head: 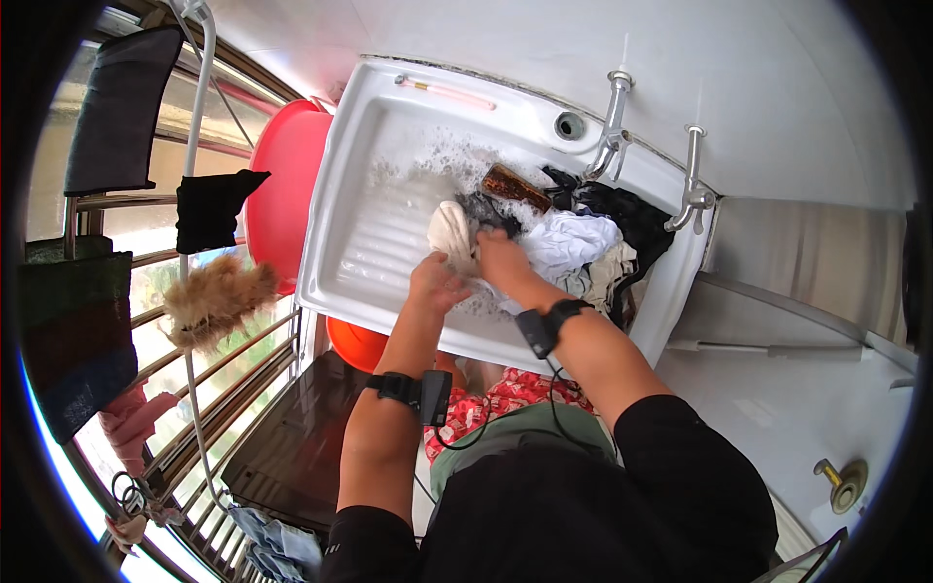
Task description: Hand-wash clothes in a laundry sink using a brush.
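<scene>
A white laundry sink with a ribbed slope holds soapy water and wet clothes. My right hand is closed on a wet cream cloth, whose rounded end lies on the ribs. Beside the cloth's lower part, my left hand has its fingers apart. A dark cloth lies just beyond my right hand, partly in suds. Near it rests a brown wooden scrubbing brush. White cloth, cream cloth and black cloth are heaped at the sink's right side.
Two metal taps reach over the sink's far right edge. A pink-handled tool lies on the back ledge. Left of the sink stands a red basin; an orange basin is below. Cloths and a fluffy duster hang by the window bars.
</scene>
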Demonstrator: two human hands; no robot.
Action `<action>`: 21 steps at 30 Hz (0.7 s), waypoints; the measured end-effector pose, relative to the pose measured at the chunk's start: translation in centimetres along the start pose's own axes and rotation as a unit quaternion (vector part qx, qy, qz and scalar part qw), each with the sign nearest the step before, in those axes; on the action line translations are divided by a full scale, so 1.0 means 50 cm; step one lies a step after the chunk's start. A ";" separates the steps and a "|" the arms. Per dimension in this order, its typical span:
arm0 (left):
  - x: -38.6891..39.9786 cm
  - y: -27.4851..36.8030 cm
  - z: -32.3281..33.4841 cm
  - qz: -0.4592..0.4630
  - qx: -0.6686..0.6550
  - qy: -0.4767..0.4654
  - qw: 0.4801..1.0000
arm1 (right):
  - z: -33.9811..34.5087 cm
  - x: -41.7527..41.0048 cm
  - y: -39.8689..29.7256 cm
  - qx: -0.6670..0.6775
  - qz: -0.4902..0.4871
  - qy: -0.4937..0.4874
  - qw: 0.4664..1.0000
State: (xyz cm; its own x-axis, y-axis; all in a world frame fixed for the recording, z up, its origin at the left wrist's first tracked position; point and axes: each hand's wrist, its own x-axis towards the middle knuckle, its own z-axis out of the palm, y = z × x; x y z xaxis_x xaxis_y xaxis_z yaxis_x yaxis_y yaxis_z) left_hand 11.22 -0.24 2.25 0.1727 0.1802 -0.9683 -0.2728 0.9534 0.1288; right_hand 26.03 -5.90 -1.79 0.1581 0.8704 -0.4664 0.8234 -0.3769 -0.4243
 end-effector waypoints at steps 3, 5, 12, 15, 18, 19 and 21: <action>-0.026 0.005 0.045 -0.048 0.014 -0.027 0.998 | -0.118 -0.037 -0.043 0.160 0.028 0.009 0.987; -0.038 0.007 0.071 -0.069 0.003 -0.068 0.995 | -0.193 -0.080 -0.060 0.270 0.022 0.029 0.962; -0.012 0.034 0.030 0.086 0.051 -0.298 0.949 | -0.287 -0.201 -0.177 0.501 -0.217 0.025 0.837; -0.030 0.018 0.050 0.111 0.007 -0.273 0.956 | -0.267 -0.178 -0.189 0.456 -0.174 0.066 0.870; -0.062 0.009 0.080 0.130 -0.017 -0.221 0.966 | -0.246 -0.132 -0.178 0.397 -0.107 0.139 0.901; -0.077 0.011 0.082 0.142 -0.012 -0.206 0.968 | -0.248 -0.123 -0.173 0.376 -0.086 0.180 0.905; -0.106 0.021 0.085 0.167 0.010 -0.170 0.971 | -0.256 -0.108 -0.139 0.345 -0.019 0.136 0.928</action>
State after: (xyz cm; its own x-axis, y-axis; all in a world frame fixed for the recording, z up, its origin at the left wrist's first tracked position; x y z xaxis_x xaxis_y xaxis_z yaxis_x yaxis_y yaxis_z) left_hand 14.03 0.84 8.43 0.3802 0.5469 -0.7458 -0.3501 0.8315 0.4313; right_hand 26.43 -3.94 13.60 0.3459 0.8993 -0.2677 0.3005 -0.3764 -0.8764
